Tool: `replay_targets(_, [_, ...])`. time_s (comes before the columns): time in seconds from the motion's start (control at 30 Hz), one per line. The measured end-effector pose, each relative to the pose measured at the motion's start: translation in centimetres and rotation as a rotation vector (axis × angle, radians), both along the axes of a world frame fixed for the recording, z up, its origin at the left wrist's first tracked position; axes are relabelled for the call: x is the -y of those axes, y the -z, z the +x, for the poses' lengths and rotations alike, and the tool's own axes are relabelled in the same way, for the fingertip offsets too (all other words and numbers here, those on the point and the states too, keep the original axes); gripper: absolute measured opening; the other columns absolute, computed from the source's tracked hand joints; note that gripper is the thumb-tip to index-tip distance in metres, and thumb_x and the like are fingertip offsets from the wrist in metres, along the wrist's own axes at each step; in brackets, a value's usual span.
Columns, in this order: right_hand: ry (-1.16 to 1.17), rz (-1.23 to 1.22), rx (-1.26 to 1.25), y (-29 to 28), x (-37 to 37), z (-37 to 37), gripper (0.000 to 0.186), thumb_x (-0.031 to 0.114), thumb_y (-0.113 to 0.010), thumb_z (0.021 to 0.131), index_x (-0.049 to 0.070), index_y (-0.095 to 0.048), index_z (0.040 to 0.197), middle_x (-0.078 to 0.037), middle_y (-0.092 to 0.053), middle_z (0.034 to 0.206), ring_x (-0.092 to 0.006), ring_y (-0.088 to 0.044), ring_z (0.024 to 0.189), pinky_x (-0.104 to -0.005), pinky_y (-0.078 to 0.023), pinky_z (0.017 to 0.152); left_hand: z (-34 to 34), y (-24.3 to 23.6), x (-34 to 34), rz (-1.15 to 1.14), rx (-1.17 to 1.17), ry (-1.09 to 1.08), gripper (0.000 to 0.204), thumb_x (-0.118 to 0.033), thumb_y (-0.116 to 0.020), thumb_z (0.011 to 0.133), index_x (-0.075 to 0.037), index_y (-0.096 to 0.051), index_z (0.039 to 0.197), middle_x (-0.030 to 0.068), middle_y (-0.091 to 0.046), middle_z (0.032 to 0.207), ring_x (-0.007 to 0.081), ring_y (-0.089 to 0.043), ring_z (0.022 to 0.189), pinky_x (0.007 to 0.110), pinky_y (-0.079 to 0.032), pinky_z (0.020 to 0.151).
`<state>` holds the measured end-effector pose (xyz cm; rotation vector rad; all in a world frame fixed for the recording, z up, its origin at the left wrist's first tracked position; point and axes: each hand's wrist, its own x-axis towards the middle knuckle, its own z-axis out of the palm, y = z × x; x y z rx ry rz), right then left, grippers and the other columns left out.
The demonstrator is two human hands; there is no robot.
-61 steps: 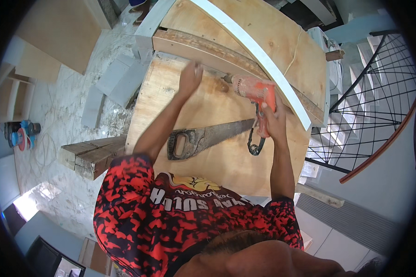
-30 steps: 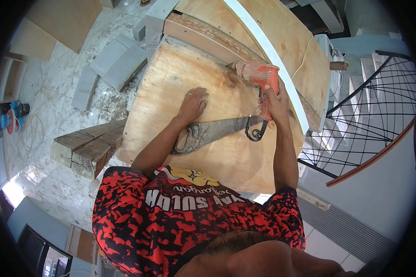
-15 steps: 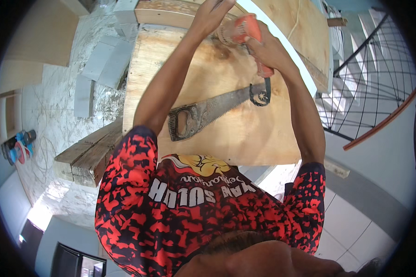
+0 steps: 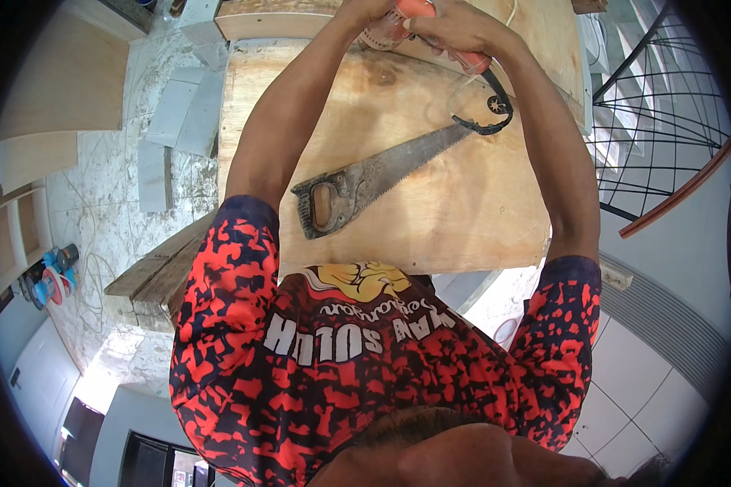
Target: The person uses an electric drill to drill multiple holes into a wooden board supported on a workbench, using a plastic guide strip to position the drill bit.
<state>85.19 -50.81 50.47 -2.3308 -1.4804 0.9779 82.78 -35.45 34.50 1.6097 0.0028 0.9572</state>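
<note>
Near the top edge, my right hand (image 4: 460, 29) is wrapped round the handle of an orange-red corded power tool (image 4: 414, 8). Its exact kind I cannot make out, as the upper part runs out of the picture. From the handle's rear a black cord (image 4: 502, 85) curls down to the board. My left hand (image 4: 367, 10) is at the tool's left side, its fingers mostly cut off by the picture's edge. Below the tool, a handsaw (image 4: 382, 180) with a worn dark handle lies flat on a plywood sheet (image 4: 455, 219), its blade tip beside the cord.
A wooden beam (image 4: 276, 22) lies along the far left edge. Weathered timbers (image 4: 158, 272) and grey blocks (image 4: 175, 109) are on the left. A blue and red power tool (image 4: 54, 276) is on the floor farther left. Black metal grating (image 4: 658, 105) stands at right.
Both hands and the orange-red power tool have moved farther away, toward the top edge. The cord has swung right and away from the saw's blade. The white strip at right no longer shows.
</note>
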Motion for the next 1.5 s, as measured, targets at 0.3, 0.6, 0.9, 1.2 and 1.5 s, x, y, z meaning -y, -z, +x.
replay_targets(0.3, [-0.173, 0.2, 0.119, 2.1, -0.8, 1.3, 0.073, 0.025, -0.058, 0.079, 0.01, -0.031, 0.145, -0.02, -0.062, 0.11, -0.03, -0.063, 0.093, -0.0376, -0.05, 0.082, -1.3, -0.9, 0.2, -0.207, 0.024, 0.063, 0.022, -0.013, -0.05, 0.09, -0.001, -0.059, 0.074, 0.0052, -0.056, 0.067, 0.013, -0.05, 0.064, 0.029, -0.043, 0.061])
replay_targets(0.6, [-0.108, 0.06, 0.117, 0.1, -2.2, 0.4, 0.069, 0.025, -0.058, 0.079, 0.01, -0.035, 0.141, -0.012, -0.063, 0.084, -0.0218, -0.06, 0.063, -0.035, -0.051, 0.056, -1.5, -0.8, -1.1, -0.136, 0.034, -0.048, 0.024, -0.015, -0.05, 0.09, 0.0, -0.06, 0.074, 0.0061, -0.057, 0.068, 0.0145, -0.052, 0.066, 0.031, -0.044, 0.062])
replay_targets(0.9, [-0.283, 0.292, -0.054, 1.9, -1.8, 3.0, 0.049, 0.023, -0.056, 0.08, 0.011, -0.048, 0.127, -0.004, -0.058, 0.083, -0.016, -0.058, 0.066, -0.031, -0.048, 0.055, -1.2, -1.6, -1.2, -0.303, 0.006, -0.051, 0.029, -0.022, -0.051, 0.093, 0.002, -0.064, 0.085, 0.0095, -0.064, 0.083, 0.0177, -0.06, 0.085, 0.03, -0.047, 0.078])
replay_targets(1.2, [0.077, 0.146, 0.057, -0.1, 2.8, 0.9, 0.065, 0.036, -0.06, 0.088, 0.012, -0.039, 0.145, -0.012, -0.065, 0.097, -0.0167, -0.062, 0.075, -0.033, -0.05, 0.07, -10.5, 8.5, 4.0, -0.376, -0.261, -0.535, 0.022, -0.019, -0.056, 0.094, 0.0, -0.062, 0.103, 0.014, -0.068, 0.088, 0.0228, -0.065, 0.083, 0.034, -0.05, 0.079])
replay_targets(1.5, [0.483, 0.443, -0.067, 0.5, 14.2, -2.3, 0.064, 0.028, -0.064, 0.088, 0.01, -0.041, 0.145, -0.006, -0.063, 0.089, -0.0103, -0.055, 0.066, -0.0246, -0.046, 0.052, -7.1, 13.7, 7.3, 0.507, -0.713, -0.355, 0.03, -0.021, -0.061, 0.083, -0.005, -0.066, 0.109, 0.0177, -0.063, 0.107, 0.0336, -0.057, 0.103, 0.043, -0.046, 0.09])
